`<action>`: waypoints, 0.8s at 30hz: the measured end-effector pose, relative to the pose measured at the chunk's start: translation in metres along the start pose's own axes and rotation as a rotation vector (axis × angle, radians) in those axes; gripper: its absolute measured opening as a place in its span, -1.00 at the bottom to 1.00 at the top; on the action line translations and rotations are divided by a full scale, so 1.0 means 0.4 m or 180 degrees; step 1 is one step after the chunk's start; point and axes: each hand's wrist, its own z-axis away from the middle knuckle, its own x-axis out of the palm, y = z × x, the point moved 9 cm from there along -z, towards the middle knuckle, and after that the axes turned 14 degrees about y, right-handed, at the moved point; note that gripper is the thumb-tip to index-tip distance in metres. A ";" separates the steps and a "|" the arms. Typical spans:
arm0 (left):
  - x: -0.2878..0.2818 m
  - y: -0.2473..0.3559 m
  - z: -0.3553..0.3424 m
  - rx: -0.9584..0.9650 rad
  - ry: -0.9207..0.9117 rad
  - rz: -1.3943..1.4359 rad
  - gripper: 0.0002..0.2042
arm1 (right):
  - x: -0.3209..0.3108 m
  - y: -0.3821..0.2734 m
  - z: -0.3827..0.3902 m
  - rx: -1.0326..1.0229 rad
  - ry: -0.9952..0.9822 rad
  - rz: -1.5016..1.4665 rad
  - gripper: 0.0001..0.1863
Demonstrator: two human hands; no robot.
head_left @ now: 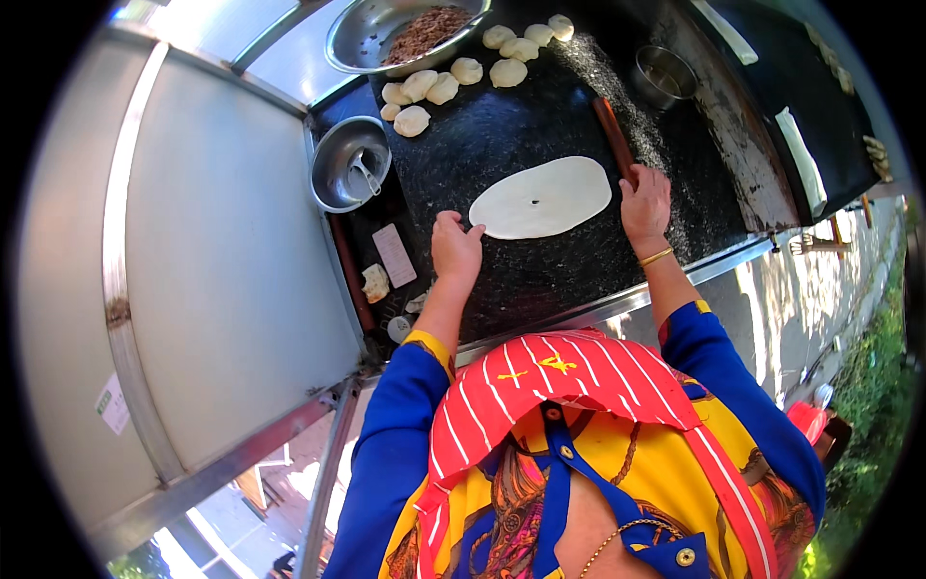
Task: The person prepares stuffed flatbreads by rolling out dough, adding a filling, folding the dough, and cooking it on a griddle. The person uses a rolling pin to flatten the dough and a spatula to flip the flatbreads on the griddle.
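A flat oval sheet of dough lies on the dark worktop, with a small dark hole or spot near its middle. At its left end is my left hand, fingers curled and thumb against the dough's edge. My right hand is closed around the near end of a brown rolling pin, just beyond the sheet's right end. The pin points away from me, apart from the dough. Several round dough balls sit in a loose group at the far side of the worktop.
A large metal bowl of reddish-brown filling stands at the far left. Closer are a metal bowl with a ladle and a pale pink slab. A small metal pot stands far right, before a raised ledge.
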 end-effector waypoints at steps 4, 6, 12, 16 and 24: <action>0.030 0.017 -0.004 -0.0335 -0.0504 -0.0483 -0.71 | 0.052 -0.032 -0.021 0.0218 -0.0430 -0.0661 -0.70; 0.060 -0.005 -0.014 -0.0097 -0.0263 -0.0570 -0.71 | 0.068 -0.037 -0.038 0.0408 -0.0588 -0.0693 -0.69; 0.124 0.101 0.007 -0.0651 -0.0648 0.0844 -0.82 | 0.044 0.061 -0.080 0.0715 -0.0741 0.0202 -0.45; 0.162 0.349 0.061 -0.0454 -0.1766 0.2252 -0.81 | 0.079 0.138 -0.049 0.0685 -0.0895 -0.0033 -0.39; 0.177 0.438 -0.029 0.0629 -0.1068 0.1139 -0.67 | 0.065 0.139 -0.025 0.0597 -0.0865 -0.0189 -0.36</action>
